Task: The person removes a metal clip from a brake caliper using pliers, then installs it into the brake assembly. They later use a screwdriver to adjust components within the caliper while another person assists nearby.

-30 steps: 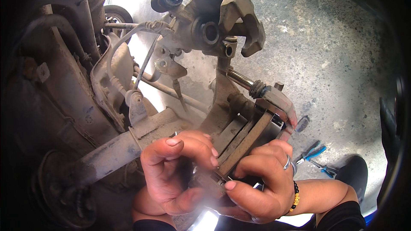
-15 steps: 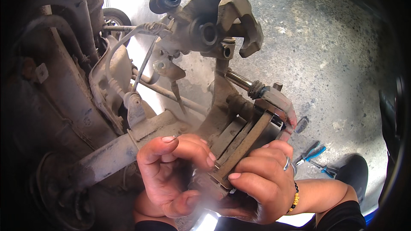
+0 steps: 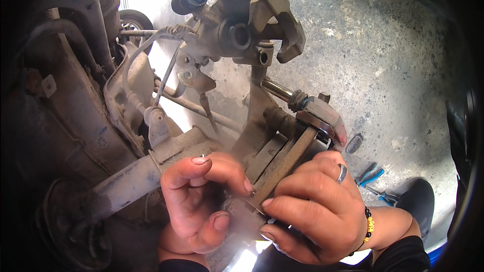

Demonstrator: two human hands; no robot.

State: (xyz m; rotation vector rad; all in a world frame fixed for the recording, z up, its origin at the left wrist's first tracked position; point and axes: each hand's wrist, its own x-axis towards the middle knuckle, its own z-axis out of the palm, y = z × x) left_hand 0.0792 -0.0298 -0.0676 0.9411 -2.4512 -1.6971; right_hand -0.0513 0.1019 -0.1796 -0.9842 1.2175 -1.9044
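A dusty brake assembly stands before me, its caliper (image 3: 237, 32) swung up above the bracket (image 3: 267, 106). Below it runs a brown, rusty-edged brake disc (image 3: 290, 166) between the bracket's arms. My right hand (image 3: 320, 204) is curled round the outer side of the disc, closed on what looks like a brake pad, mostly hidden by the fingers. Its thumb sits low, beside a small shiny metal edge. My left hand (image 3: 201, 199) is on the inner side, fingers bent, thumb apart and nothing visible in it. One left fingertip touches or nearly touches the disc's lower end.
A rubber-booted slide pin (image 3: 297, 99) joins the bracket's upper end. To the left are a brake hose (image 3: 132, 65) and a thick axle beam (image 3: 131, 184). Blue-handled pliers (image 3: 370, 175) lie on the concrete floor (image 3: 383, 70), near a dark shoe (image 3: 417, 204).
My right hand has shifted slightly right, turning so its back and its thumb show more. My left hand keeps nearly the same pose. The whole assembly sits slightly further left in view.
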